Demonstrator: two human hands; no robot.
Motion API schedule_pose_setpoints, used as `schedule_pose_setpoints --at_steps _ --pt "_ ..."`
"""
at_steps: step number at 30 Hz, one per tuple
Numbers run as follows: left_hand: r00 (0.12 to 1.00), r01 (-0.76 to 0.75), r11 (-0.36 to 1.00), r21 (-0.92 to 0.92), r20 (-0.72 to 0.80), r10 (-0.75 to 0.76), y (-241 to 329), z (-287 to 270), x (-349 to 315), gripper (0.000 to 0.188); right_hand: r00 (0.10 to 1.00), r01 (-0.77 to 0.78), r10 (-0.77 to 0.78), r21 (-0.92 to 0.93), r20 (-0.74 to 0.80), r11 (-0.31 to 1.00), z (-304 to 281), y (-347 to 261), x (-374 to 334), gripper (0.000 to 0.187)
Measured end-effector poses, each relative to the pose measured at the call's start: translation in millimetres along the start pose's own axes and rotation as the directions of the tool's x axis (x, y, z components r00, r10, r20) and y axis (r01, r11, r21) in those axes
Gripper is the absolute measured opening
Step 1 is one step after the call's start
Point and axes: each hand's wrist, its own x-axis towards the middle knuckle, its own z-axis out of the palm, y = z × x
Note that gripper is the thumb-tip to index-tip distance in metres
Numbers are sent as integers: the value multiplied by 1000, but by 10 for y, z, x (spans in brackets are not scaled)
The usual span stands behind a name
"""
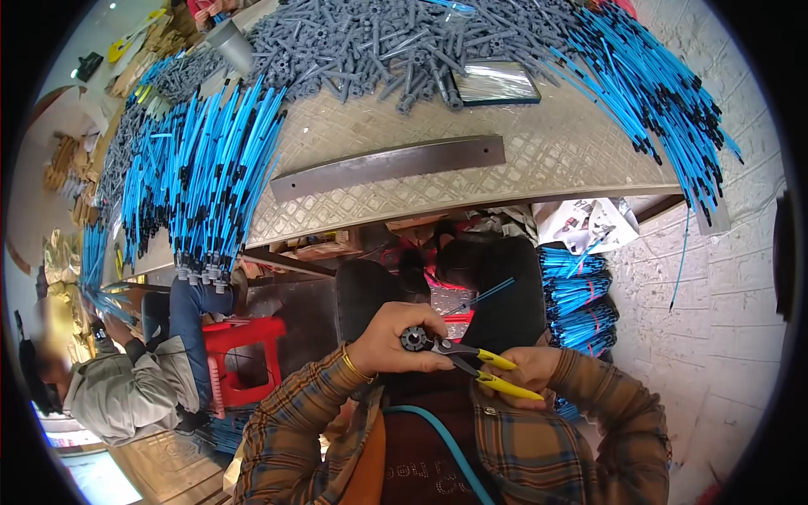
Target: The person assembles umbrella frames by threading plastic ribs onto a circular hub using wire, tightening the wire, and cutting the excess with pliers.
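In front of my chest, my left hand (389, 338) is closed around a dark grey round fitting (415, 338), its ribbed end with a central hole facing up. My right hand (530, 370) grips a pair of pliers (509, 385) by its yellow handles, which are spread apart. The metal jaws of the pliers lie at the fitting's side, between my left thumb and fingers; whether they bite on anything is hidden. Just beyond my left fingers, thin blue tubes (492, 291) stick out; I cannot tell whether they join the fitting.
A table ahead carries a heap of grey plastic fittings (353, 42), a brown metal strip (391, 167), and bundles of blue tubes with black ends at left (223, 168) and right (656, 93). More bundles (579, 295) are stacked below. A co-worker (126, 387) sits left, beside a red stool (244, 358).
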Motion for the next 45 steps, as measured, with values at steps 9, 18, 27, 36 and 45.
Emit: schedule_pose_setpoints --at_steps 9,18,27,36,45 --pt "973 97 990 -106 -201 -117 33 -5 32 47 998 35 -36 21 49 999 -61 78 13 48" --pt "998 56 998 -33 -24 -57 51 33 45 50 918 -55 -185 575 350 816 -130 622 293 34" --pt "1000 -4 999 47 -20 5 105 41 64 40 1000 -16 17 95 -1 995 36 -220 -130 33" --pt "999 0 999 40 -45 2 120 34 69 39 997 -58 57 -14 -54 998 37 -282 -152 31" --pt "999 26 999 19 -38 -26 98 29 49 33 996 15 -34 -237 -79 971 61 -325 -129 35"
